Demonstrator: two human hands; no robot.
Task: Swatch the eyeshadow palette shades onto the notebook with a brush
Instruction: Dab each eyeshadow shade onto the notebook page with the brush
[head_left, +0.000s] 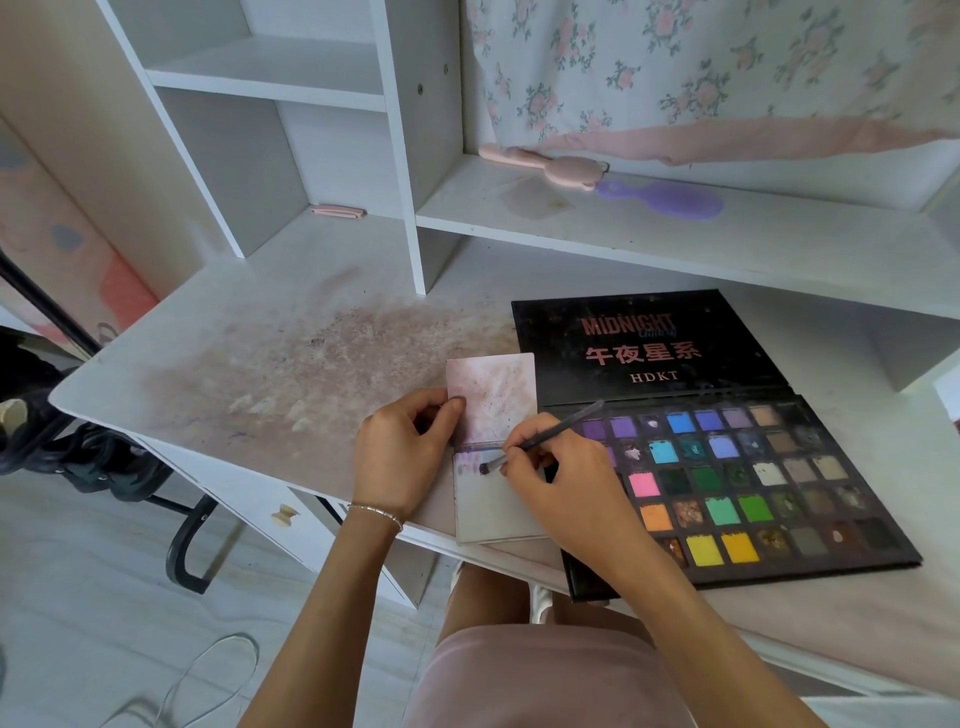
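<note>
On the stained desk the small notebook lies open near the front edge, just left of the eyeshadow palette, which is open with its lid flat behind the pans. The task seems to be at an early stage — only a purple smear shows at the top left corner of the lower page, the rest of this page is bare, and most of the many shades are not yet swatched. The left hand holds the upper page at its left edge, thumb and fingers pinching it. The right hand grips the brush like a pen, fingers closed around the handle — the dark tip touches the paper beside the purple mark.
</note>
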